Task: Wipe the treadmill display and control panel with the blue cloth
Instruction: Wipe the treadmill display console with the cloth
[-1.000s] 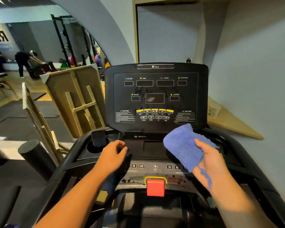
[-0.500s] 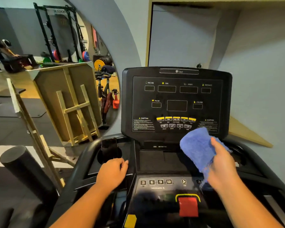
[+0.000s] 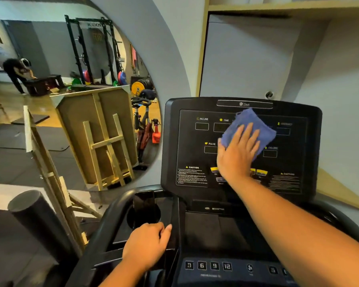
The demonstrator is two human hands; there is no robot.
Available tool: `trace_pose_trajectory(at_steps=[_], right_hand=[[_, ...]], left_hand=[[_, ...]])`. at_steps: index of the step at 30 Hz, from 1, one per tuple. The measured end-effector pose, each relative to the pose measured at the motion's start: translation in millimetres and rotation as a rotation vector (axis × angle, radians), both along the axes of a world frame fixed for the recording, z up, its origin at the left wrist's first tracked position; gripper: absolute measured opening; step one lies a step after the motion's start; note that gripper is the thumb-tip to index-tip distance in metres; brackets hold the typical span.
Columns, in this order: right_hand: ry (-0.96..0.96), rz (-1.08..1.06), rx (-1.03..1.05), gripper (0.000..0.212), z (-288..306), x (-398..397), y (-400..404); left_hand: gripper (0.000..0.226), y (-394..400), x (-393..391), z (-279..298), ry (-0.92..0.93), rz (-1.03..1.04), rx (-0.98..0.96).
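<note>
The black treadmill display [image 3: 195, 154] stands upright ahead, with labelled readout windows and yellow buttons. My right hand [image 3: 235, 156] lies flat on the blue cloth [image 3: 250, 125] and presses it against the middle of the display, covering the centre window and some buttons. Lower down is the control panel [image 3: 214, 266] with numbered keys. My left hand [image 3: 146, 245] rests curled on the treadmill's left console edge, beside the cup holder [image 3: 133, 220].
A dark phone [image 3: 143, 201] stands in the cup holder. A large round mirror [image 3: 50, 100] on the left wall reflects gym racks, weight plates and a person. Wooden frames [image 3: 50, 183] and a black foam roller [image 3: 35, 220] lean at left. A grey wall is at right.
My right hand has risen from in front of the lower console and laid the cloth flat on the display. The view has tilted up and left. My left hand stays on the console.
</note>
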State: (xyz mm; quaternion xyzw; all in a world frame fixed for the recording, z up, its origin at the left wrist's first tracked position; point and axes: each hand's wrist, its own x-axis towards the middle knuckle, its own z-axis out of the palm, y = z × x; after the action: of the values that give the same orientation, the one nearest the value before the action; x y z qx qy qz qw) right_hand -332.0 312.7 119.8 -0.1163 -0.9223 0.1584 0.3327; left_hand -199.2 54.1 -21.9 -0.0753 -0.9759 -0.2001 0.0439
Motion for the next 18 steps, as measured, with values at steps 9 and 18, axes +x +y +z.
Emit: trace_pose_trajectory(at_steps=[9, 18], right_hand=[[0.0, 0.276, 0.496, 0.073, -45.8, 16.3, 77.1], [0.035, 0.402, 0.596, 0.077, -11.4, -19.0, -2.0]], left_hand=[[0.057, 3.2, -0.2, 5.5, 0.004, 0.012, -0.04], [0.055, 6.3, -0.7, 13.2, -0.006, 0.037, -0.02]])
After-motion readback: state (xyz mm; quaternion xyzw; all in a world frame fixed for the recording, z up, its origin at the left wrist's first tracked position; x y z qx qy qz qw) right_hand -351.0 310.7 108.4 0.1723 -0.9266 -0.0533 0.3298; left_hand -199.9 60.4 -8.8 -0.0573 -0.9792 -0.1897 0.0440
